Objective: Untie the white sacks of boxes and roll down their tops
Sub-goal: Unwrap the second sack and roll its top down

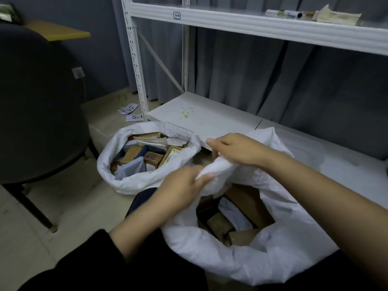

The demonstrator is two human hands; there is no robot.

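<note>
White woven plastic is bunched between your hands: your left hand (184,181) and your right hand (233,150) both curl their fingers around a twisted length of the near sack's (279,267) top edge, the grip pinching that fabric at either end. This sack stands on the floor right in front of you, against the low shelf (201,116), and its mouth already gapes, showing brown boxes (241,206) inside, so the tie looks undone. Its rim is not yet rolled down evenly; the far side stands high and the part you hold is only gathered. The far sack (134,177), just beyond on the floor beside the chair (37,101), looks finished: open, its top folded into a thick collar around its parcels. What seems left is working the roll around the near sack.
</note>
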